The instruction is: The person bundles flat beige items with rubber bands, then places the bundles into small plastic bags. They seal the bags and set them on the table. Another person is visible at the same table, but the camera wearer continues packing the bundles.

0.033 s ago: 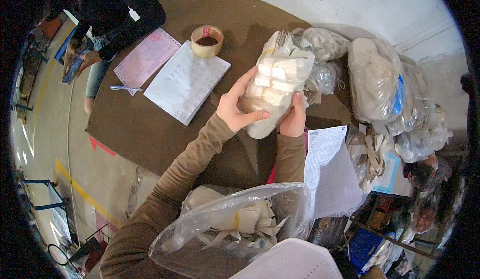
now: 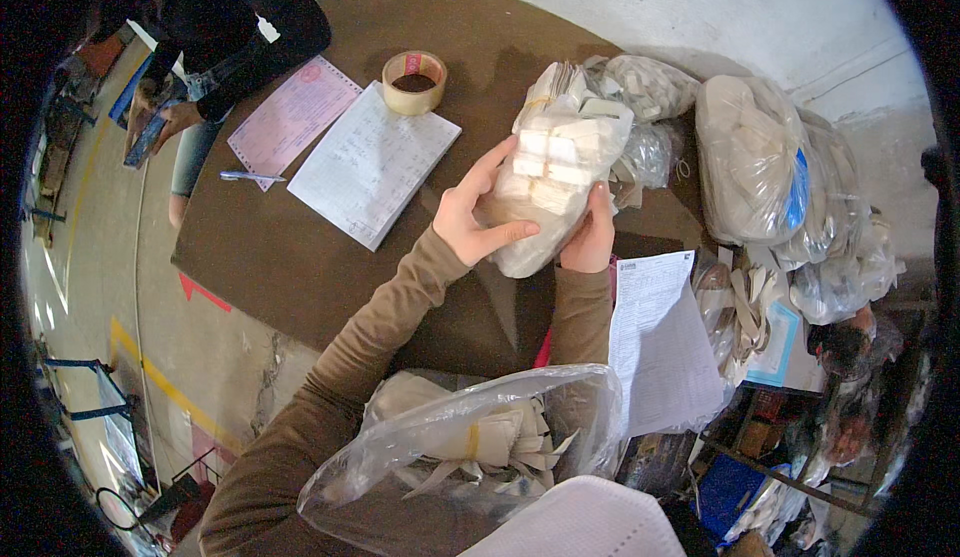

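Above the brown table, a clear plastic bag packed with banded bundles of off-white strips is held between my two hands. My left hand grips its left side, thumb across the lower front. On the other side my right hand presses with its fingers up, partly hidden by the bag. Nearer to me stands a large open clear plastic bag, with more off-white bundles inside, one held by a yellow band. My right forearm shows behind its rim.
On the brown table lie a tape roll, a written-on paper pad, a pink form and a pen. Filled bags stand at the right, beside a printed sheet. At far left, a person holds a phone.
The held bag has tilted and shifted very slightly to the right between my hands. Nothing else has visibly moved.
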`<control>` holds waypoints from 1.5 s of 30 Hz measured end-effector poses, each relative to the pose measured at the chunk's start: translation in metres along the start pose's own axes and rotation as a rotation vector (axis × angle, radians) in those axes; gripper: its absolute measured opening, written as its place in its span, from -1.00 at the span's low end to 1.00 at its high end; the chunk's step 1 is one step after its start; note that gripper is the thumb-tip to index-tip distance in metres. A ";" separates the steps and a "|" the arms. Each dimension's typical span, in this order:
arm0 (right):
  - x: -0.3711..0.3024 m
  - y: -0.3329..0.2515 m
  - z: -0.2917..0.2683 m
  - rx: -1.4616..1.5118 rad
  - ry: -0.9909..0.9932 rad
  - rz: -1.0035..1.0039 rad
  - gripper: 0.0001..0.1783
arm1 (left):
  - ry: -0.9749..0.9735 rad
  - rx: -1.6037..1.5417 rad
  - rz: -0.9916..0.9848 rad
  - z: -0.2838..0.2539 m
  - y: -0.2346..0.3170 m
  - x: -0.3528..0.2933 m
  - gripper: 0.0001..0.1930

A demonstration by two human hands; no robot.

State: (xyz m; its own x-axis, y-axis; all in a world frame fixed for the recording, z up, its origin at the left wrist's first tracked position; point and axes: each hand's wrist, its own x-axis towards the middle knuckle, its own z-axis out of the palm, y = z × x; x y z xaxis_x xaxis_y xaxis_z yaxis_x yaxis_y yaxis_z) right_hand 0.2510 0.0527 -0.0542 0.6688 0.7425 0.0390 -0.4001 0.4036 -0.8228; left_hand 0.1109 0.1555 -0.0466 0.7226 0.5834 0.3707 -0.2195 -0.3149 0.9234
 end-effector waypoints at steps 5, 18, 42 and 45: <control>0.001 0.002 -0.005 0.032 0.071 0.009 -0.48 | -0.035 -0.002 -0.030 0.001 0.002 -0.004 -0.13; 0.007 0.003 -0.004 0.088 0.074 0.061 -0.46 | -0.030 0.120 0.069 0.003 -0.012 0.005 -0.12; -0.004 -0.005 0.029 -0.316 -0.351 -0.067 -0.16 | -0.036 -1.590 -0.465 -0.013 -0.103 0.019 -0.42; 0.003 -0.004 0.014 -0.346 -0.416 -0.009 -0.16 | -0.118 -1.771 -0.311 -0.018 -0.105 0.001 -0.39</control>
State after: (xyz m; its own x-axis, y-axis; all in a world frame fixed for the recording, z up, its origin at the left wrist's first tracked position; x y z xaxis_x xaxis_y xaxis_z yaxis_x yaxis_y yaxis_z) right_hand 0.2457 0.0609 -0.0424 0.3381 0.9173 0.2105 -0.1189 0.2635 -0.9573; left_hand 0.1227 0.2029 -0.1413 0.8904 0.3829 0.2460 -0.3899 0.9206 -0.0216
